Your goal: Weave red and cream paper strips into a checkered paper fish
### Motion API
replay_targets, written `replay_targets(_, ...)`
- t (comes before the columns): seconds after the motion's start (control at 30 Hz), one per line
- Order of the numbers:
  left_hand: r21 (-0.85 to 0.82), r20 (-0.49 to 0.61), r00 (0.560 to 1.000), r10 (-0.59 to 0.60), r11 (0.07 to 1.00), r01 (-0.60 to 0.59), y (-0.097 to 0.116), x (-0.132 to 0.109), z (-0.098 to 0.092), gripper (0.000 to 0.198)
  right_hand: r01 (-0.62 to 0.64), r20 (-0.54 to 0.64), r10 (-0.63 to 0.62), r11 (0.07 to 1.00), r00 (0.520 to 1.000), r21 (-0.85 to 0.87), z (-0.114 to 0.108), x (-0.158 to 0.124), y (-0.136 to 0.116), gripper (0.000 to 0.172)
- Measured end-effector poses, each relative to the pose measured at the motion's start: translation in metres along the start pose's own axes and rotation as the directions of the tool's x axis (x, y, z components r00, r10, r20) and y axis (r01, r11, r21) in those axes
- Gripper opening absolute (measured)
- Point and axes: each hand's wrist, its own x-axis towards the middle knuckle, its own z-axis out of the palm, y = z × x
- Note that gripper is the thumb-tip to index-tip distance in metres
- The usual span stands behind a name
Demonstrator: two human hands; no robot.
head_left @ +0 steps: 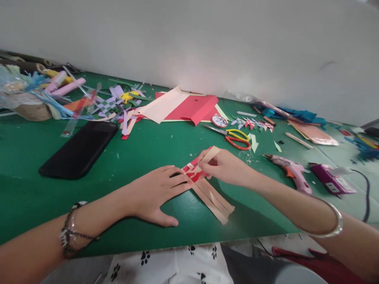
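Observation:
My left hand (161, 191) lies flat on the green table, thumb spread and fingertips resting on the left edge of a small woven piece of red and peach paper strips (194, 173). The fingers of my right hand (222, 165) are pinched on a peach paper strip (212, 154) at the weave's upper right. Loose peach strip ends (214, 203) fan out from the weave toward the table's front edge. Part of the weave is hidden under my right fingers.
Beyond my hands lie scissors (237, 138), a round tin-like disc (219, 120) and red paper sheets (204, 108). At left is a black phone (79, 150), with paper scraps (109, 104) behind. A pink glue gun (291, 169) and a purple plug block (331, 179) sit right.

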Motion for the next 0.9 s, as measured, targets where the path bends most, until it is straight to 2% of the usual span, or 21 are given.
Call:
replay_targets(0.13,0.07,0.001,1.0,-0.022,0.997,0.022,0.007,0.008,0.0,0.059,0.028,0.03,-0.03,0.998,0.999,0.065,0.0,0.003,0.003,0.015)
replay_targets(0.3,0.24,-0.017,0.998,-0.055,0.969,0.058,0.016,0.017,0.003,0.059,0.046,0.069,-0.048,0.998,0.997,0.033,0.0,0.002,-0.005,0.017)
replay_targets(0.47,0.343,-0.051,0.998,-0.036,0.938,0.052,0.02,0.017,0.007,0.059,0.054,0.116,-0.052,0.998,0.992,-0.014,-0.002,0.002,-0.011,0.014)
replay_targets(0.6,0.373,-0.056,0.998,-0.019,0.927,0.039,0.021,0.015,0.008,0.055,0.069,0.153,-0.069,0.998,0.986,0.003,-0.004,0.003,-0.011,0.016)
replay_targets(0.8,0.381,-0.076,0.997,-0.014,0.924,0.042,0.02,0.018,0.009,0.05,-0.013,0.216,0.014,1.0,0.976,-0.009,-0.007,0.007,-0.011,0.015)
replay_targets(0.9,0.377,-0.102,0.995,-0.017,0.925,0.055,0.02,0.02,0.009,0.049,-0.021,0.246,0.013,0.999,0.969,0.03,-0.007,0.008,-0.014,0.012)
